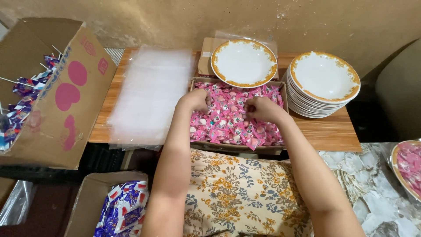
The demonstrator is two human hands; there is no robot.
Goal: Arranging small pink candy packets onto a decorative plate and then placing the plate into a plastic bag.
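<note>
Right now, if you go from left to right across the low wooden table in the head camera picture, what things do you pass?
Stack of clear plastic bags → box of pink wrapped candies, with the left hand then the right hand in it → stack of white plates with orange rims.

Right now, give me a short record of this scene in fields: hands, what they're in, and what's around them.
left hand: closed, in the pink wrapped candies
right hand: closed, in the same candies
container: shallow cardboard box on a low wooden table
behind box: one gold-rimmed white plate
right of box: stack of plates
left of box: pile of clear plastic bags
</note>
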